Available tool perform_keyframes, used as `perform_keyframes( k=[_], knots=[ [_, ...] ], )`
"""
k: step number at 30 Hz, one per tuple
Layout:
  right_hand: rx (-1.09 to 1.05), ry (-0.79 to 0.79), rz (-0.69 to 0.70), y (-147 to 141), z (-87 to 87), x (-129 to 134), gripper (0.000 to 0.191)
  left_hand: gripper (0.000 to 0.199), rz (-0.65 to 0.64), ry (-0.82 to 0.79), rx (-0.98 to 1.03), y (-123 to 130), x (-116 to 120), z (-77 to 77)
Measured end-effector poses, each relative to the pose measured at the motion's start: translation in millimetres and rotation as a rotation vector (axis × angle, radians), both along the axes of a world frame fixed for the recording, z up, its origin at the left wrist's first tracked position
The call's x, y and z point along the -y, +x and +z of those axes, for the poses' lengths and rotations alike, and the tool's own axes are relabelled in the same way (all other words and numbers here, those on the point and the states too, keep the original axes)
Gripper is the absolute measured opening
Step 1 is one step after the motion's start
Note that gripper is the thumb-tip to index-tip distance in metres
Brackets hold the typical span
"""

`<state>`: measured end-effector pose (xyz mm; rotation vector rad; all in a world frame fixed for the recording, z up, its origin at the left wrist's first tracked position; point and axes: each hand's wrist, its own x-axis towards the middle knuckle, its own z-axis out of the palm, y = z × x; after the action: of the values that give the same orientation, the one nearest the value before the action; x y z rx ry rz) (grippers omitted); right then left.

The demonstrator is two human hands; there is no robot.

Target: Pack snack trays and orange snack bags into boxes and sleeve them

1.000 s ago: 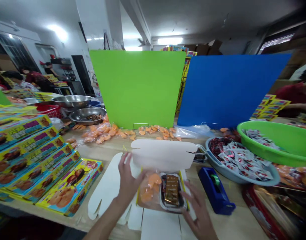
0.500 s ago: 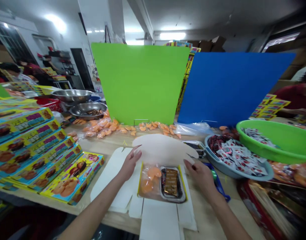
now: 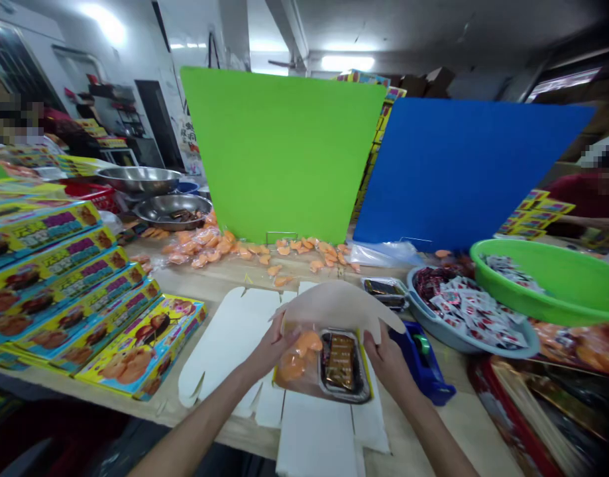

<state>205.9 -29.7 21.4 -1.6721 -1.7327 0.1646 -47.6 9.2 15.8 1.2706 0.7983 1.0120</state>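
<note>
White card flap (image 3: 338, 306) curves up between my hands, left hand (image 3: 270, 351) and right hand (image 3: 386, 361) each pinching an edge narrowly. Below it, the foil tray (image 3: 344, 366) and orange snack bag (image 3: 297, 358) lie on the opened carton (image 3: 317, 430).

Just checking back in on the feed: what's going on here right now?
A person's left hand and right hand hold the curved flap of a white card box blank over a tray with a gold packet, beside a clear bag of orange pieces, on a wooden table. Stacked yellow printed boxes sit to the left.
</note>
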Motion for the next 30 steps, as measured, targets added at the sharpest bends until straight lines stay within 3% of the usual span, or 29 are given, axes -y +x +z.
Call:
perform_keyframes(
  k=[3,5,9,12,18,24,27,30],
  knots=[
    [-0.052,-0.117,0.043,2,-10.9,9,0.042,0.059,-0.025,0.112,-0.115,-7,4,-2.9],
    [-0.08,-0.112,0.055,4,-18.0,14,0.04,0.054,-0.05,0.24,-0.181,-11,6,-6.3],
    [-0.09,0.023,0.16,9,-33.0,19,0.036,0.06,-0.102,0.45,-0.311,-20,6,-11.0],
    [-0.063,0.151,0.285,16,-42.2,28,0.041,0.068,-0.257,0.632,-0.412,-35,1,-8.9],
    [0.045,-0.158,0.477,27,-44.0,55,0.069,0.08,-0.523,0.909,-0.679,-63,-6,-9.9],
    [0.163,-0.006,0.495,34,-64.0,51,0.061,0.061,-0.466,1.056,-0.799,-61,-5,-22.6],
    [0.126,0.024,0.469,34,-60.5,49,0.053,0.066,-0.49,1.079,-0.718,-64,6,-11.3],
    [-0.054,0.024,0.465,27,-39.1,50,0.042,0.071,-0.459,0.961,-0.664,-68,24,14.7]
  ],
)
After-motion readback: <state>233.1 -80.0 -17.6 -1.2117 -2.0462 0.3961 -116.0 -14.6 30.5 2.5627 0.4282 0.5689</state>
